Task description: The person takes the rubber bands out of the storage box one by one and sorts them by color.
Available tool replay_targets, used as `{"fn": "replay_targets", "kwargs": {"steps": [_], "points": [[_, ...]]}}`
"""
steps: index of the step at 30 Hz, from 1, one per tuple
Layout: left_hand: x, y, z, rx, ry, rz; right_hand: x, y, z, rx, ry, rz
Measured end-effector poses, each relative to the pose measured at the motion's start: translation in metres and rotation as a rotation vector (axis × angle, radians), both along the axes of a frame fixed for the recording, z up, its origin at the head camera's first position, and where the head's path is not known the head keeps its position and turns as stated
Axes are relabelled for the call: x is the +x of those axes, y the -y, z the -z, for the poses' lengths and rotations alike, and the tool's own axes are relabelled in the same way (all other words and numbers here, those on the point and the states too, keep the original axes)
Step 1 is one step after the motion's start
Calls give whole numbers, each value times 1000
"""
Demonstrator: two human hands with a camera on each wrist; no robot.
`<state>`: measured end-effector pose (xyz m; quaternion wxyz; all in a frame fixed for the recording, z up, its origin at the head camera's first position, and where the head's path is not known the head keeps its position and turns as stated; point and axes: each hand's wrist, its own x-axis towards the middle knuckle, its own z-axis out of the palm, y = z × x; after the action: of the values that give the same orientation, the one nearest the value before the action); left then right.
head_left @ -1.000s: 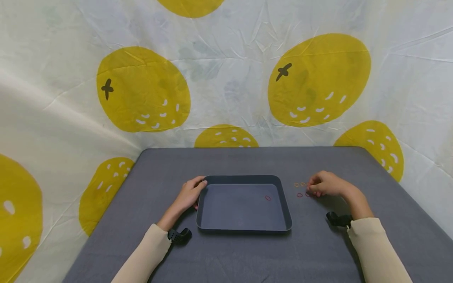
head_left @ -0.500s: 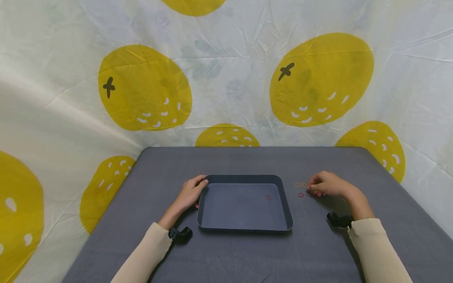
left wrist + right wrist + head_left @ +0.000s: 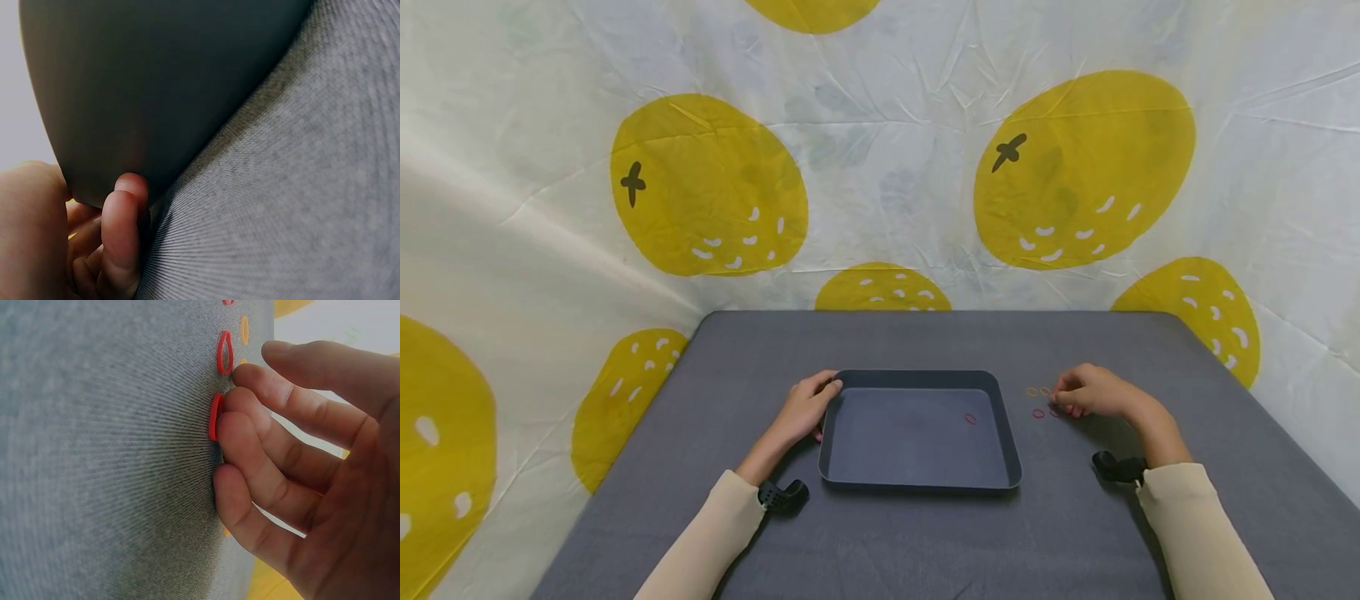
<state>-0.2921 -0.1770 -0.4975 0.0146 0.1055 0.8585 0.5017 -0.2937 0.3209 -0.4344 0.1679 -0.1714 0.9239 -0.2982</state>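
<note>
A dark grey rectangular tray [image 3: 917,487] lies on the table, and my left hand [image 3: 805,408] grips its far left corner, thumb over the rim. In the left wrist view, curled fingertips [image 3: 122,219] touch the tray's outer wall. Right of the tray, my right hand [image 3: 1090,390] reaches down among small rubber bands. Its fingertips are right at a red rubber band [image 3: 215,417]; the thumb stands apart from the index finger. Another red rubber band [image 3: 225,353] and a yellow-orange one [image 3: 244,330] lie just beyond. One red rubber band [image 3: 971,419] lies inside the tray.
The table [image 3: 880,550] is covered in grey cloth. Behind and to the left hangs a white curtain [image 3: 887,150] printed with large yellow fruit. Black wrist-worn cameras sit on both arms. The right hand partly hides the group of rubber bands in the head view.
</note>
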Motion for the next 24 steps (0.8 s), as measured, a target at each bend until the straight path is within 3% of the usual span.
{"fn": "replay_targets", "kwargs": {"steps": [13,24], "points": [[-1,-4,-1,-9,-12,-14,-1,-2,3,-1,2,20],[0,-1,1,-11,-17,-8,2,7,-14,-34,-82,6]]}}
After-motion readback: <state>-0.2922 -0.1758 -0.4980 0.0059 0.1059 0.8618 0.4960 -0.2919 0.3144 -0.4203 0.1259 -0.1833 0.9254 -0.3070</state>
